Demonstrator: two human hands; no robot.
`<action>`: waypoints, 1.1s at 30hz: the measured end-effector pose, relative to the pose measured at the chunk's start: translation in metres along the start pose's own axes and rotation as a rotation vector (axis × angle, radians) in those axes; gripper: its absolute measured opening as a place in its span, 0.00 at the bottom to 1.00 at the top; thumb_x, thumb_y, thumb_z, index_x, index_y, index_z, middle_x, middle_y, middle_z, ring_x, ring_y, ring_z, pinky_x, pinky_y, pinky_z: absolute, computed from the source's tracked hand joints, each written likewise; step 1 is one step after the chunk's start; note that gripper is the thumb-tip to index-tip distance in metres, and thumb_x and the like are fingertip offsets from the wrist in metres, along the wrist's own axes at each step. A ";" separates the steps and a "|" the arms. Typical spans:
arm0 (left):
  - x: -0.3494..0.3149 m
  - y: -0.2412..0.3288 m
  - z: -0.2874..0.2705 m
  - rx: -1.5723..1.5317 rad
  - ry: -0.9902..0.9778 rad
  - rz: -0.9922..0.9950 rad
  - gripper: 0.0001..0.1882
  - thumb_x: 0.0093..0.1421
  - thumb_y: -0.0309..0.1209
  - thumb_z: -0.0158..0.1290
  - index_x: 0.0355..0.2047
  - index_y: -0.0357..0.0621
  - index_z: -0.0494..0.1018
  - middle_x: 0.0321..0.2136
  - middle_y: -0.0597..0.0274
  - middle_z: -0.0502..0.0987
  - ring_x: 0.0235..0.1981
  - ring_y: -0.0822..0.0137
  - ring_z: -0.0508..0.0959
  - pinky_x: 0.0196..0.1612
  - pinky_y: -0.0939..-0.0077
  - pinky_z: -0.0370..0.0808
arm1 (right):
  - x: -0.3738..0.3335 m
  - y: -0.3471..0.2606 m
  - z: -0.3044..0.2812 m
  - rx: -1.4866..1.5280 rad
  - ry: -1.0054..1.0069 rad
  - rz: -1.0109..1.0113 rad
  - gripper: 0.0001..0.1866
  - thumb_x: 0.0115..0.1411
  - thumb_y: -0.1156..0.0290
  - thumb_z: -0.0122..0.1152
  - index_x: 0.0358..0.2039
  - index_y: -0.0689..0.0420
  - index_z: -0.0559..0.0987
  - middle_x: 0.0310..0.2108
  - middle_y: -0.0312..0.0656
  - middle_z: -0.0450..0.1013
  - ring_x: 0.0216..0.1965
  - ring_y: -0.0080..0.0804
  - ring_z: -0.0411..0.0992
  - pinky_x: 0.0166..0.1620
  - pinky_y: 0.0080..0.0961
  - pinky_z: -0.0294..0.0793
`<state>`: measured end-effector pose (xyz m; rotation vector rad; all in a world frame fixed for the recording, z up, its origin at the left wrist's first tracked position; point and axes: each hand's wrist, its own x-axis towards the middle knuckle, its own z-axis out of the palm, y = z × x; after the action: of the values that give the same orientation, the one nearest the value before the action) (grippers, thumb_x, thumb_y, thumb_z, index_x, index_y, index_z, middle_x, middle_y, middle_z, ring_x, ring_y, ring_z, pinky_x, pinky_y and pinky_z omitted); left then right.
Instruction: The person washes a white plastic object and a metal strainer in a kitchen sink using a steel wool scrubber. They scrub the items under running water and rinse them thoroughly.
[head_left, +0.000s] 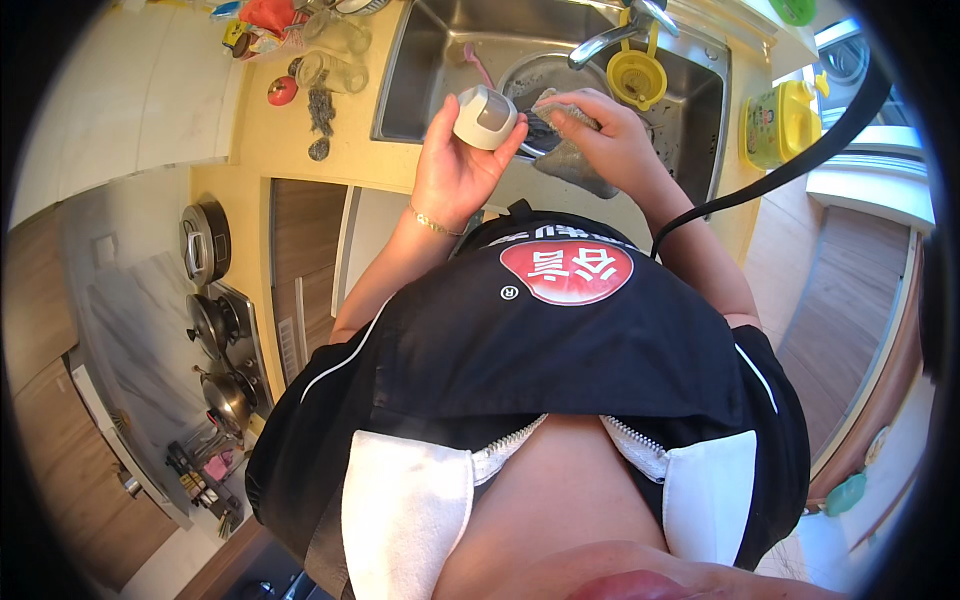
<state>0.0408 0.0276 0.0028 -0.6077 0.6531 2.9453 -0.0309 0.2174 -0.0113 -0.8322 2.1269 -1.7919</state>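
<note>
In front of the sink point(385, 110), my left hand point(450, 175) holds up a small off-white rounded plastic piece point(486, 117) with a grey window in it. The fingers curl around its side and underside. To its right, my right hand point(612, 135) is closed on a greyish cloth point(575, 168), which hangs down over the sink's front edge. The cloth is apart from the plastic piece. Behind the hands, a round metal basin point(530, 68) sits in the sink, partly hidden by them.
A yellow strainer point(637, 78) stands in the sink under the faucet point(600, 45). A thin pink utensil point(478, 62) leans nearby. Glass jars point(335, 75) and a red round item point(282, 91) are on the left counter; a yellow jug point(785, 125) is at right. Pots point(228, 400) stand far left.
</note>
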 end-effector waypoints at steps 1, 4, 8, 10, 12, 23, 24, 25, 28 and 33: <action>-0.001 0.000 -0.001 0.003 0.009 0.001 0.17 0.63 0.45 0.46 0.45 0.46 0.65 0.42 0.52 0.73 0.44 0.49 0.74 0.50 0.57 0.74 | 0.001 -0.001 0.000 -0.003 -0.005 -0.005 0.11 0.58 0.69 0.57 0.41 0.55 0.78 0.33 0.39 0.72 0.37 0.27 0.70 0.42 0.19 0.67; -0.001 -0.003 -0.007 0.016 0.034 0.021 0.19 0.62 0.47 0.46 0.45 0.47 0.65 0.42 0.54 0.73 0.45 0.53 0.73 0.49 0.59 0.74 | 0.003 -0.002 0.003 0.022 -0.027 -0.088 0.10 0.58 0.70 0.57 0.41 0.55 0.78 0.38 0.40 0.71 0.41 0.28 0.70 0.44 0.20 0.67; -0.001 -0.011 -0.005 0.079 0.123 0.067 0.22 0.63 0.49 0.44 0.45 0.44 0.65 0.44 0.57 0.72 0.46 0.61 0.72 0.48 0.63 0.74 | 0.003 -0.002 0.015 -0.022 -0.139 -0.217 0.10 0.58 0.73 0.57 0.41 0.55 0.79 0.49 0.41 0.66 0.48 0.30 0.67 0.50 0.23 0.66; 0.001 -0.013 -0.008 0.081 0.079 0.009 0.23 0.63 0.49 0.44 0.47 0.42 0.65 0.44 0.58 0.72 0.46 0.65 0.72 0.48 0.65 0.74 | 0.005 -0.002 0.023 -0.032 -0.156 -0.200 0.10 0.57 0.74 0.57 0.40 0.55 0.79 0.51 0.41 0.64 0.48 0.32 0.67 0.51 0.24 0.66; 0.000 -0.019 -0.006 0.143 0.075 0.019 0.24 0.63 0.49 0.43 0.48 0.41 0.64 0.44 0.58 0.72 0.46 0.65 0.72 0.47 0.66 0.75 | 0.006 0.001 0.031 -0.043 -0.134 -0.186 0.09 0.58 0.73 0.56 0.40 0.56 0.78 0.48 0.41 0.67 0.47 0.31 0.68 0.50 0.23 0.66; 0.002 -0.027 -0.001 0.194 0.115 -0.023 0.24 0.64 0.49 0.41 0.47 0.39 0.64 0.43 0.58 0.72 0.43 0.65 0.74 0.44 0.69 0.76 | 0.012 0.024 0.023 0.289 0.017 0.056 0.10 0.59 0.69 0.56 0.40 0.57 0.78 0.40 0.40 0.72 0.44 0.25 0.69 0.47 0.21 0.68; 0.002 -0.026 -0.002 0.195 0.116 -0.017 0.24 0.64 0.49 0.41 0.47 0.40 0.64 0.43 0.58 0.72 0.42 0.65 0.74 0.44 0.70 0.76 | 0.011 0.025 0.024 0.258 0.021 -0.036 0.10 0.58 0.69 0.57 0.40 0.57 0.78 0.40 0.41 0.72 0.44 0.25 0.69 0.46 0.22 0.68; 0.003 -0.026 -0.003 0.196 0.118 -0.011 0.23 0.64 0.49 0.41 0.47 0.40 0.63 0.42 0.58 0.72 0.42 0.65 0.74 0.44 0.70 0.76 | 0.008 0.023 0.024 0.172 -0.042 -0.072 0.10 0.59 0.69 0.56 0.40 0.57 0.78 0.41 0.41 0.72 0.45 0.26 0.69 0.47 0.21 0.68; 0.010 -0.031 -0.018 0.260 0.032 -0.016 0.21 0.65 0.47 0.41 0.47 0.43 0.62 0.42 0.60 0.71 0.42 0.67 0.74 0.43 0.71 0.77 | 0.004 0.009 0.031 0.010 -0.092 -0.153 0.10 0.59 0.70 0.55 0.40 0.57 0.78 0.40 0.39 0.71 0.46 0.26 0.68 0.48 0.21 0.67; 0.007 -0.033 -0.012 0.306 0.020 -0.030 0.19 0.65 0.45 0.41 0.47 0.44 0.60 0.42 0.60 0.70 0.42 0.68 0.73 0.42 0.71 0.77 | 0.011 0.017 0.030 0.228 -0.008 0.070 0.10 0.60 0.68 0.55 0.40 0.55 0.77 0.36 0.36 0.72 0.40 0.23 0.69 0.43 0.20 0.68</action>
<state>0.0430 0.0524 -0.0227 -0.6085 1.0590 2.7334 -0.0292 0.1880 -0.0327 -0.6976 1.8762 -1.9444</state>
